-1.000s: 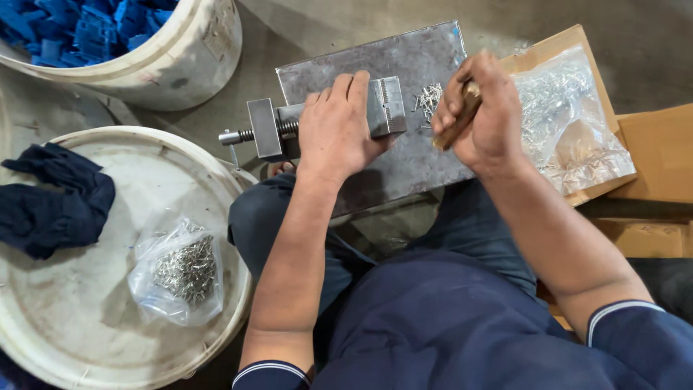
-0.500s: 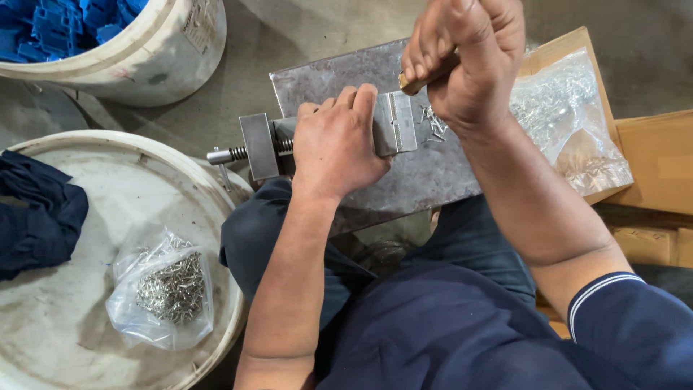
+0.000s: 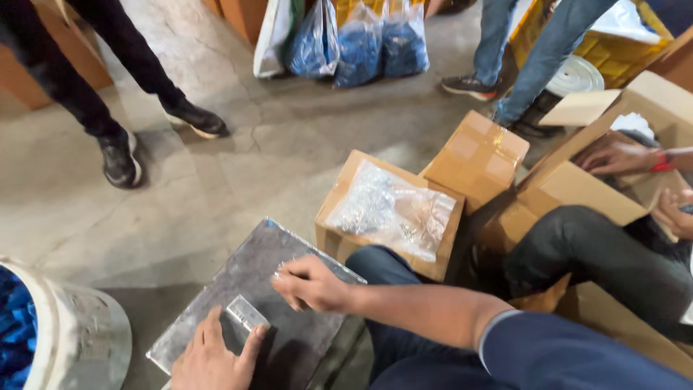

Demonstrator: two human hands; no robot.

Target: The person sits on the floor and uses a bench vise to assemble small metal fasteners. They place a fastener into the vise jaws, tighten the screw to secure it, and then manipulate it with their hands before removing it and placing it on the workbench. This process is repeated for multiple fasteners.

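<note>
A grey metal plate [image 3: 289, 249] lies across my lap. My left hand [image 3: 209, 360] grips a small steel clamp block [image 3: 245, 315] that sits on the plate's near end. Just beyond it, my right hand [image 3: 312, 283] rests on the plate, its fingertips pinched over a few small shiny screws [image 3: 283, 271]. The wooden-handled tool from before is not visible in that hand. A clear bag of screws [image 3: 393, 209] lies on top of a cardboard box [image 3: 332, 238] just past the plate.
A white bucket [image 3: 79, 336] of blue parts stands at the lower left. Cardboard boxes [image 3: 480, 155] crowd the right, where a seated person's hands [image 3: 613, 155] reach into one. People's legs stand at the top left [image 3: 115, 155] and top right [image 3: 534, 65]. Blue bags [image 3: 382, 43] lean at the back.
My view has tilted up from my lap to the floor ahead. My right hand has come down from its raised position onto the plate. My left hand stays on the clamp block.
</note>
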